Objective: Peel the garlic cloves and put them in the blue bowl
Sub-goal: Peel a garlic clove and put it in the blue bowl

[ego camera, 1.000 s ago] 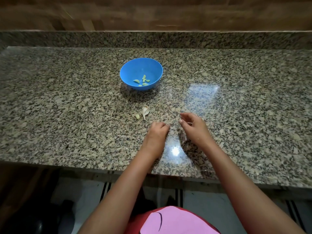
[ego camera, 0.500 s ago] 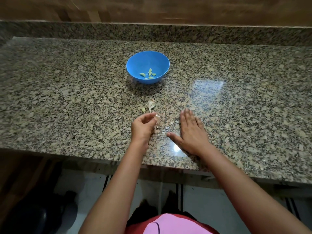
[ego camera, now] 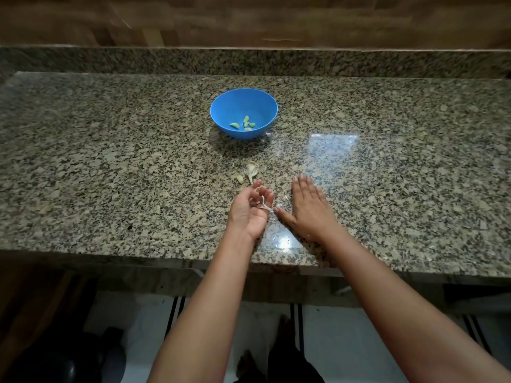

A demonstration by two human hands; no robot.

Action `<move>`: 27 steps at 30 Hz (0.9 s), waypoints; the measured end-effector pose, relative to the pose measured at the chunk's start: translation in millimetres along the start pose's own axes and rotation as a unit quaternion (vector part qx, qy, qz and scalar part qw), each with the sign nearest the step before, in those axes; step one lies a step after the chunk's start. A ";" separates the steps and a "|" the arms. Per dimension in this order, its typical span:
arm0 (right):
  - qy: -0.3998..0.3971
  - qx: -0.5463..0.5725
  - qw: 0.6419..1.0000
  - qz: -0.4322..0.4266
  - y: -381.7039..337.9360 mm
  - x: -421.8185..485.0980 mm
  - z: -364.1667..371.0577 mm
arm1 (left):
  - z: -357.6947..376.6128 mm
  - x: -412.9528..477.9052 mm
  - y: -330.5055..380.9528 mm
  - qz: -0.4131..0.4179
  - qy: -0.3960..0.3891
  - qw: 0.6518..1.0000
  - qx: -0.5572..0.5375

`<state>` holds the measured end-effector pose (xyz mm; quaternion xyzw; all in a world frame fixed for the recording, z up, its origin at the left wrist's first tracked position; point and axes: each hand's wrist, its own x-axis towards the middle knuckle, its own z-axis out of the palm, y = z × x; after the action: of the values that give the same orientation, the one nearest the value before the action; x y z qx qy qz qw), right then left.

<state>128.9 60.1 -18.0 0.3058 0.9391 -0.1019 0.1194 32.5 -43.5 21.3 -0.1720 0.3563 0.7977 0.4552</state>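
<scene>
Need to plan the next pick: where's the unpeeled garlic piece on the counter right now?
In the head view, the unpeeled garlic piece lies on the counter near centre, nearer the person than the blue bowl and just beyond the left hand.

I see a speckled granite countertop (ego camera: 110, 167) under the hands, with a glossy light reflection (ego camera: 329, 153) just beyond the right hand. Past both hands a granite backsplash strip (ego camera: 249, 60) runs along, wood-look wall (ego camera: 276, 20) above. Nearer than the hands, below the counter edge, pale floor tiles (ego camera: 345, 341) with dark stripes.
</scene>
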 end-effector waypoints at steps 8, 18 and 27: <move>0.000 0.010 1.000 0.008 -7.3 -2.5 5.6 | -11.9 0.6 10.7 0.066 0.063 0.995 0.036; 0.018 0.032 0.984 -0.175 -34.1 10.5 3.2 | -25.1 -7.0 11.6 0.097 0.099 0.990 -0.032; 0.082 0.079 0.960 -0.256 -12.5 -28.3 -4.8 | -23.2 -19.1 -6.7 0.125 0.112 0.985 -0.027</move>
<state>142.8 35.9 -3.8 0.0704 0.9816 -0.1772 -0.0127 47.1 -69.6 14.1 -0.2265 0.4023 0.8332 0.3045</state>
